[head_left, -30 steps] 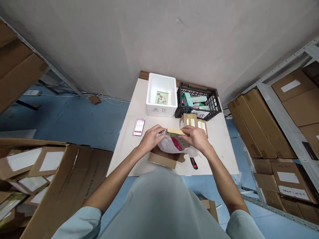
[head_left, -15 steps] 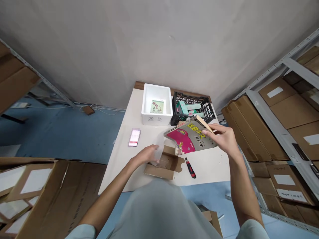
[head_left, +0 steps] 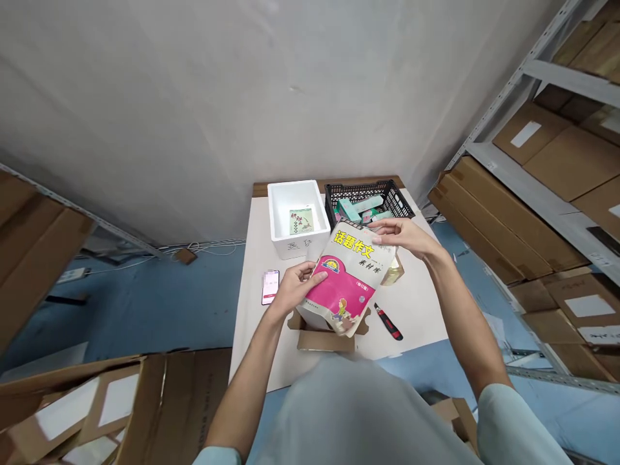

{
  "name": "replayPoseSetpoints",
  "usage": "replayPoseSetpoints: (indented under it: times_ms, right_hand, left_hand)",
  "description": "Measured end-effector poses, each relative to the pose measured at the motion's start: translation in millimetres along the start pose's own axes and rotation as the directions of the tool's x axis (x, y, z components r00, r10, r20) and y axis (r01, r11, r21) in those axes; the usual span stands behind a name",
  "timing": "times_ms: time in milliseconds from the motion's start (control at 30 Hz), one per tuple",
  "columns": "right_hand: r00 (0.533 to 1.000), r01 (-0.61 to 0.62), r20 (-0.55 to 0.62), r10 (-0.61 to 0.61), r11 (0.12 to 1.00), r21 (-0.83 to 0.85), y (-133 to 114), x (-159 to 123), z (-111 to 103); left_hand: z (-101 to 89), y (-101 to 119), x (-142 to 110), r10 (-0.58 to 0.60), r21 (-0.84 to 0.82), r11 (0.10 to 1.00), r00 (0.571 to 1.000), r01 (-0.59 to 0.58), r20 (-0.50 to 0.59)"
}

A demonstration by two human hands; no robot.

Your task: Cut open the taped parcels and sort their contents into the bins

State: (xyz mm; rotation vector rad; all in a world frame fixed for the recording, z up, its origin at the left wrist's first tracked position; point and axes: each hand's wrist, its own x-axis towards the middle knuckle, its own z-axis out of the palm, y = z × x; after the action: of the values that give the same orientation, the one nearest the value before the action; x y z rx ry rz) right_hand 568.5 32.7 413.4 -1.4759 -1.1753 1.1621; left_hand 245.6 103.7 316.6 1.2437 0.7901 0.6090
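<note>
A paperback book with a grey and pink cover is held tilted over the table, its front facing me. My left hand grips its left edge, thumb on the cover. My right hand pinches its upper right corner. Beneath the book stands an open cardboard box, mostly hidden by it. Pale, see-through material shows behind the book near my left hand; I cannot make out how it is held. A red and black utility knife lies right of the box.
On the table stand a white foam box with a green booklet inside and a black plastic crate holding small green boxes. A phone lies left, a tape roll right. Shelves of cartons flank the right side.
The book has moved left and turned its cover toward me. My left hand has gone from the pale see-through material above the box to the book's left edge. The view has shifted.
</note>
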Motion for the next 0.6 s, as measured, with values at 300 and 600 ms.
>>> replayPoseSetpoints:
  times_ms: [300,600]
  right_hand:
    - [0.978,-0.033,-0.191,0.081,0.970,0.242,91.9,-2.1,35.5]
    - [0.842,0.054,-0.481,-0.246,0.924,-0.378,127.0,-9.3,64.5]
  left_hand:
    - [7.1,-31.3,-3.4,-0.159,-0.320,0.938,0.985,0.131,-0.065]
    - [44.1,-46.8,-0.6,-0.139,-0.252,0.964,0.964,0.080,-0.226]
